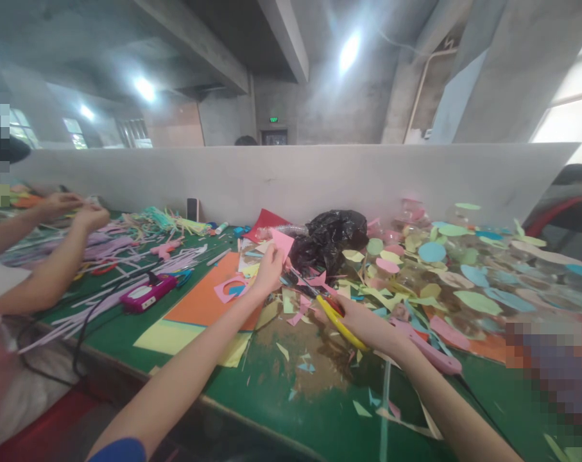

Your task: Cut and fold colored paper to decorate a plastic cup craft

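A: Start with the left hand (270,268). What is it doing?

B: Pinching a piece of pink paper (283,242) between thumb and fingers, the other fingers curled in. The paper is held up over the table, just in front of the black plastic bag (341,231).

A: And the right hand (355,319)?

B: Closed around the scissors (347,332) — yellow handles in the palm, blades pointing toward the left hand.

A: Are the blades touching the paper?

B: I can't say for sure; that spot is blurred and crowded. They are near its lower edge, at least.

A: What lies close by?

B: Scraps in pink, yellow and blue below the hands. By the left forearm there's an orange sheet (199,301) on top of a yellow sheet (175,343), with a pink sheet (220,293) on the orange one — that one has a round hole. A pink tool (432,353) with a black cord lies beside the right forearm.

A: Farther out?

B: Many coloured cut-outs (432,251) to the right. To the left, a purple box (149,293), then paper strips, and a co-worker's hands (89,217) held close together. A pale partition (271,179) runs along the back of the green table (252,398).
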Available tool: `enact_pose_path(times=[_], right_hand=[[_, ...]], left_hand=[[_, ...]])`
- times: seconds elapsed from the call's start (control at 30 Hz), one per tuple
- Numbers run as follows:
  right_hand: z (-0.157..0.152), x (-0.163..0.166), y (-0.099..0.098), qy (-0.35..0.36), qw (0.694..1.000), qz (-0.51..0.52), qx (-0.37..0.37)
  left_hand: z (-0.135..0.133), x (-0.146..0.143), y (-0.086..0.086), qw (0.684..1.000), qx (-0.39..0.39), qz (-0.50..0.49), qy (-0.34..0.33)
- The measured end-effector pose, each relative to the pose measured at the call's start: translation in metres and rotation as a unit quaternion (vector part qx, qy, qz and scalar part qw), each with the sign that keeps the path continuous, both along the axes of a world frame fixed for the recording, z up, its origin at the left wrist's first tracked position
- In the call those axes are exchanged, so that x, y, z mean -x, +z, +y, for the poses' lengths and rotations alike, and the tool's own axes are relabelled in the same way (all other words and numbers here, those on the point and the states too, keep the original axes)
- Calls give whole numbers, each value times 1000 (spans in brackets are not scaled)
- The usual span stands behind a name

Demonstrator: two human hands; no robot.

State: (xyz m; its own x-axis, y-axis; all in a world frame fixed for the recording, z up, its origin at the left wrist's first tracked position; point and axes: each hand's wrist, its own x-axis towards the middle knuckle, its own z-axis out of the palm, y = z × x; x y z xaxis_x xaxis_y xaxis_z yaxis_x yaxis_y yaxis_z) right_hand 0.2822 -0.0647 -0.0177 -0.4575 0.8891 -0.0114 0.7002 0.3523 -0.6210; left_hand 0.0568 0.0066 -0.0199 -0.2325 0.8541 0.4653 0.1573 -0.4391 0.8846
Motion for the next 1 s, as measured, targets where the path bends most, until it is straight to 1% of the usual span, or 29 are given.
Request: enact_pose_path(times=[0.07, 0.1, 0.2, 0.27, 0.33, 0.53, 0.73, 0.83, 1.0], right_hand=[[-3, 1, 0, -30, 997, -63, -46], [-4, 2, 0, -43, 991, -93, -83], [-5, 4, -3, -63, 961, -164, -214], [-4, 4, -5, -71, 941, -185, -273], [-3, 4, -7, -80, 929, -189, -308], [1, 2, -7, -115, 910, -187, -351], [3, -1, -9, -135, 881, -195, -409], [4, -3, -9, -145, 872, -213, -416], [6, -5, -11, -145, 869, -240, -408]], left_hand=[[0, 2, 0, 1000, -10, 11, 5], [0, 3, 0, 1000, -14, 17, 6], [-1, 6, 1, 999, -24, 33, 7], [-2, 7, 1, 999, -28, 40, 7], [-2, 8, 1, 999, -30, 43, 7], [-1, 7, 0, 999, -24, 46, 6], [1, 8, -1, 999, -13, 40, 11], [1, 7, 0, 999, -6, 36, 7], [2, 6, 1, 1000, 6, 21, -6]])
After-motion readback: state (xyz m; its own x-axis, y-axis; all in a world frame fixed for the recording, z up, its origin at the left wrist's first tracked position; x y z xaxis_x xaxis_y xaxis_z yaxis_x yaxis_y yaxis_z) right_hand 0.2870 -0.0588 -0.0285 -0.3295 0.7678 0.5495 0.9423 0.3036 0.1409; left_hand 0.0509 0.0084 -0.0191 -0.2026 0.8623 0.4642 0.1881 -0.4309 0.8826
